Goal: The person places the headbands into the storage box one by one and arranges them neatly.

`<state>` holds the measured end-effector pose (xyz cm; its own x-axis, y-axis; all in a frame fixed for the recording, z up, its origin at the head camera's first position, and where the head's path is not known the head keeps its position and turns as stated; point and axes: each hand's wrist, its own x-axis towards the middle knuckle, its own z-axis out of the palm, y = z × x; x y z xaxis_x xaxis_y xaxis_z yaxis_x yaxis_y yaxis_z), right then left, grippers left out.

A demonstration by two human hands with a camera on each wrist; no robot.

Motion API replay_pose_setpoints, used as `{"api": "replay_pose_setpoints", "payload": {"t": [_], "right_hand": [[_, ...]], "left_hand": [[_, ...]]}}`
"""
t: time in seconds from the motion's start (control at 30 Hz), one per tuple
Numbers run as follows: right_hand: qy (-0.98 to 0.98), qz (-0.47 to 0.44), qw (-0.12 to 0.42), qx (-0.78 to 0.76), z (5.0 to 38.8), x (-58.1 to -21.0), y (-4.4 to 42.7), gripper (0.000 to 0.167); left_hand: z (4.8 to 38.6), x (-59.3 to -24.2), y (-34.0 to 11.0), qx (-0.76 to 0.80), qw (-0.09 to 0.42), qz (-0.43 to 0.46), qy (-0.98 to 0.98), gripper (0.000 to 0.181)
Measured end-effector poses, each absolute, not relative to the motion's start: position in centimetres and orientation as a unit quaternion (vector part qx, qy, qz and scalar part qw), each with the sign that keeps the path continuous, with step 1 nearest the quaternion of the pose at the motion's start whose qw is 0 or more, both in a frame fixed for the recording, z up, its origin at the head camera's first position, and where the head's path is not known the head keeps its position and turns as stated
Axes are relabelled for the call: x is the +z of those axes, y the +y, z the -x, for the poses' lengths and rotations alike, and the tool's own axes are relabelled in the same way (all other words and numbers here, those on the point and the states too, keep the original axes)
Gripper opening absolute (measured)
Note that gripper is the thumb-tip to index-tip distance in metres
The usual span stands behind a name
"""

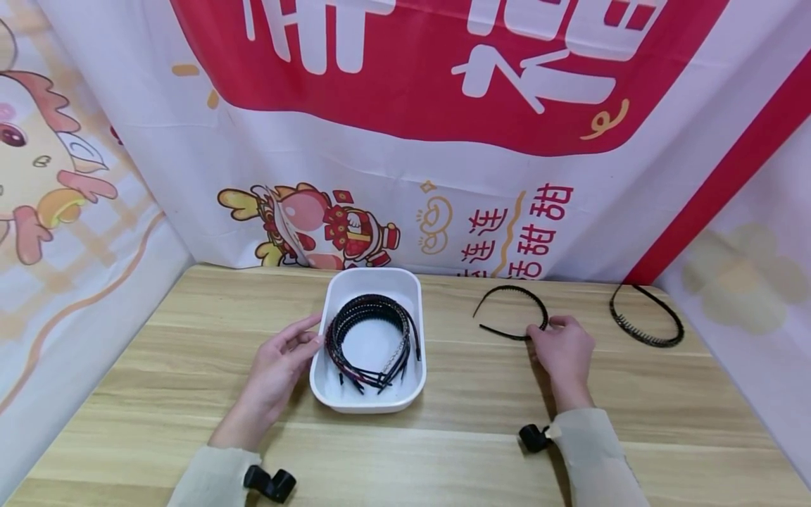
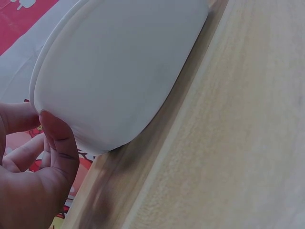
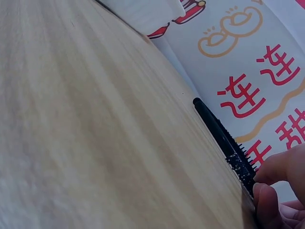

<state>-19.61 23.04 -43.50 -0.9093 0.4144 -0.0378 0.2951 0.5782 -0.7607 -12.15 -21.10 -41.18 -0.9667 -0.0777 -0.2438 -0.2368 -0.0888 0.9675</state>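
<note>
A white plastic box (image 1: pixel 370 401) stands on the table with several dark headbands (image 1: pixel 347 310) stacked inside it. My left hand (image 1: pixel 283 362) pinches the box's left rim between thumb and fingers; the left wrist view shows the thumb (image 2: pixel 58 136) against the box wall (image 2: pixel 109 67). To the right of the box, my right hand (image 1: pixel 564 355) pinches a black toothed headband (image 1: pixel 516 289) by its near right side. In the right wrist view, the free end of that headband (image 3: pixel 214 125) points away from the fingers, and small teeth show along one edge.
Another black headband (image 1: pixel 659 343) with teeth lies at the table's far right, near the back edge. The wooden table (image 1: pixel 469 451) meets a printed cloth backdrop (image 1: pixel 443 162) behind, and cloth also hangs at both sides.
</note>
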Motion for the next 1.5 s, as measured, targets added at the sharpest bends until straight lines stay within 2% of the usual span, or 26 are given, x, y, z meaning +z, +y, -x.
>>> {"api": "replay_pose_setpoints", "payload": {"t": [0.83,1.27,1.5], "right_hand": [[-0.82,0.217,0.059,0.526,19.5,-42.7,23.0,0.04],[-0.822,0.214,0.042,0.526,17.5,-42.1,21.5,0.036],[-0.828,0.202,0.052,0.521,16.7,-41.4,20.5,0.036]], "left_hand": [[12.2,-41.3,-21.0,0.729,0.054,0.117,0.672,0.059],[12.2,-41.4,-21.3,0.731,0.054,0.122,0.669,0.06],[12.3,-41.4,-21.1,0.734,0.05,0.118,0.667,0.059]]}}
